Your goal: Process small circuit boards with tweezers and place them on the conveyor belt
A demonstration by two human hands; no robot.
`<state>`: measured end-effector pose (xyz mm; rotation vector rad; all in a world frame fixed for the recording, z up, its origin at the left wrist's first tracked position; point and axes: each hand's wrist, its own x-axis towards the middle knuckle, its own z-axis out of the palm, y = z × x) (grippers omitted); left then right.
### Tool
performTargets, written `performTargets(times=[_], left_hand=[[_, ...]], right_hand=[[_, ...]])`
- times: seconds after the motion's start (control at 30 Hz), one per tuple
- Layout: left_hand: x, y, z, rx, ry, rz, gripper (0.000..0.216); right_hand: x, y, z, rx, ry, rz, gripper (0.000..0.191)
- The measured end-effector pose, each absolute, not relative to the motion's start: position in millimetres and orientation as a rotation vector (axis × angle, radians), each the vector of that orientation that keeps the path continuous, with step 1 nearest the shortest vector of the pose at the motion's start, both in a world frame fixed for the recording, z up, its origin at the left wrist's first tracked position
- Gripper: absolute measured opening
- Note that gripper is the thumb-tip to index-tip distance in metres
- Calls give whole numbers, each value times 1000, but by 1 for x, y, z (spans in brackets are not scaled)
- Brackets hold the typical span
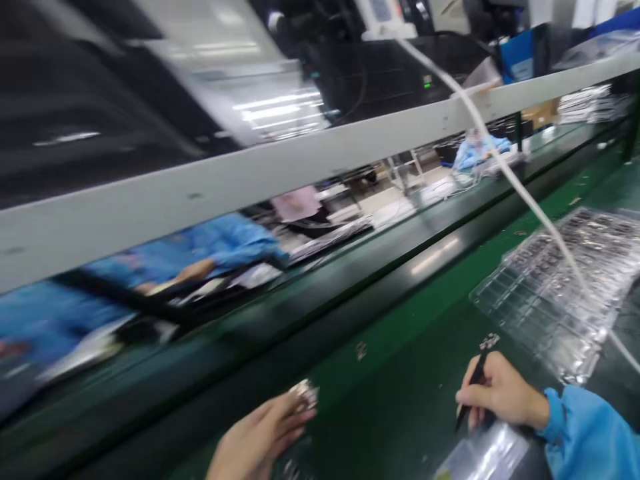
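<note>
My left hand (263,433) is closed, pinching a small shiny metal part (306,395) between thumb and fingers; blur hides its exact shape. In my right hand (500,393) is a pair of black tweezers (479,371), gripped like a pen and pointing up and away. At the tips of the tweezers sits another small metal piece (490,341). Beyond that hand lie clear plastic trays (520,317), their compartments partly filled with small metal parts. Below it, a clear plastic package (493,457) is cut off by the bottom edge.
A loose metal part (361,351) lies on the green table (395,400). Along the far side runs a dark conveyor belt (350,300). A grey shelf rail (300,160) crosses above, and a white cable (520,187) hangs over the trays. Co-workers in blue sleeves (240,240) sit opposite.
</note>
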<state>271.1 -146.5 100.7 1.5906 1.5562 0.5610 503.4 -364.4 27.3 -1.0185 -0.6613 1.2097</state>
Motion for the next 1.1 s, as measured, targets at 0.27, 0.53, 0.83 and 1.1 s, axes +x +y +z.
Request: performTargets(times=[0.27, 0.53, 0.83, 1.1], left_hand=[[295, -295, 62, 886, 1052, 712, 23], [315, -320, 15, 815, 982, 685, 28], [315, -321, 11, 884, 955, 636, 30], [316, -321, 11, 881, 944, 643, 29]], right_hand=[[490, -375, 29, -1094, -724, 1030, 26], [447, -365, 19, -1110, -413, 959, 32], [430, -360, 5, -1191, -504, 923, 29], [431, -360, 6, -1204, -511, 943, 28]])
